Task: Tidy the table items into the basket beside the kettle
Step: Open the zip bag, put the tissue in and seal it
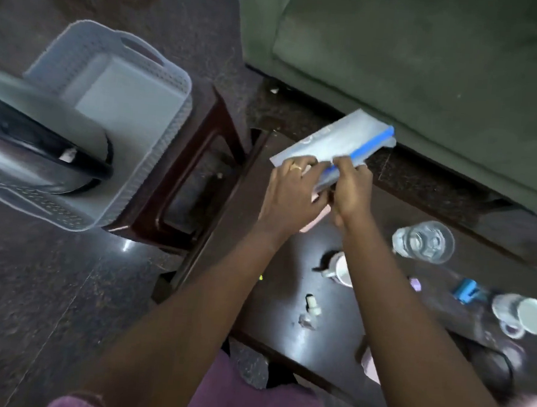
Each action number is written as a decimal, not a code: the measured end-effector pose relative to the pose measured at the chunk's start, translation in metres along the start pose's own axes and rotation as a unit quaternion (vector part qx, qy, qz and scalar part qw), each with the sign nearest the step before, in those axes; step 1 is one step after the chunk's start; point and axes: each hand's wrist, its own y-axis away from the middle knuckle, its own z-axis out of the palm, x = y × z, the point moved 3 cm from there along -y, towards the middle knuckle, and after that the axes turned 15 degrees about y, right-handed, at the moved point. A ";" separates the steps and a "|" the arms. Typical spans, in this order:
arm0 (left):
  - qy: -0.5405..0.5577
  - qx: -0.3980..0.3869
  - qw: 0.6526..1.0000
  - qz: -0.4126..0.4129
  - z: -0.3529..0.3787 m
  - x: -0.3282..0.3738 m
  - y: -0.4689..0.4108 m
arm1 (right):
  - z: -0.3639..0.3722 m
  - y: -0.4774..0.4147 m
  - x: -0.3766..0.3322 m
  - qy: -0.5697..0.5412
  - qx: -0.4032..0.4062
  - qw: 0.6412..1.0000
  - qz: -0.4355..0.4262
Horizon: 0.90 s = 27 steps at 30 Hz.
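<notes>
Here both hands, left (290, 185) and right (351, 183), are closed on a blue-edged pouch (335, 141), lifted over the table (290, 243); the empty basket (115, 97) sits apart on a stool (200, 154) beside the kettle (26, 142)

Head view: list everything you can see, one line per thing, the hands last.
Pale grey perforated plastic basket: one, on the dark wooden stool, appears empty.
Silver kettle with black handle: one, nearest the camera at left, overlapping the basket.
Dark brown wooden stool: one, left of the table.
Dark glossy low table: one, centre right.
Clear zip pouch with blue seal strip: one, held over the table's far end.
Clear drinking glass: one, on the table.
White mugs: two, on the table.
Small blue object: one, blurred, between glass and right mug.
Green sofa: one, beyond the table.
Left hand, right hand: both gripping the pouch.
</notes>
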 end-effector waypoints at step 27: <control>0.092 -0.118 0.989 -0.013 0.093 0.016 0.084 | -0.139 0.006 0.114 -0.109 -0.140 0.968 0.178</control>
